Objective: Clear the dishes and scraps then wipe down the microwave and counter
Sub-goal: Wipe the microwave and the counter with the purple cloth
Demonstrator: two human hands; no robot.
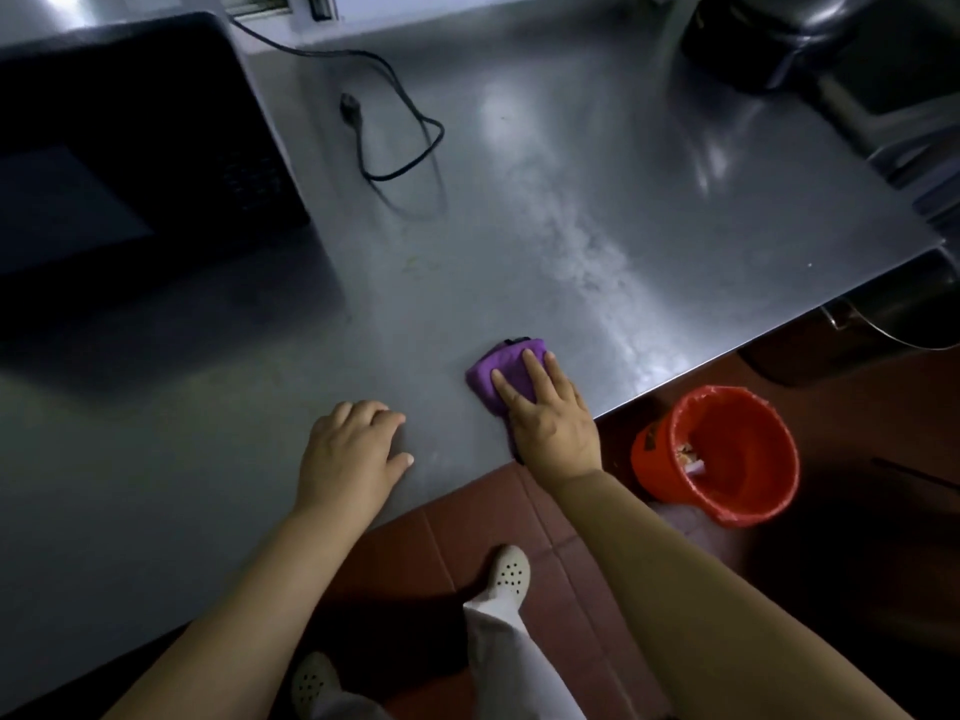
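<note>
My right hand (550,423) lies flat on a folded purple cloth (493,368), pressing it onto the steel counter (519,241) near the front edge. My left hand (353,449) rests on the counter to the left of the cloth, fingers curled, holding nothing. A black microwave (130,142) stands at the back left with its door shut. A pale wet streak (582,241) runs across the counter from the back towards the cloth. A small greenish scrap (413,262) lies on the counter in front of the microwave.
A black power cord with its plug (395,111) lies loose beside the microwave. A dark appliance (769,39) stands at the back right. On the red tiled floor sits a red bucket (722,454) with scraps inside. A metal pot (893,314) is under the counter's right end.
</note>
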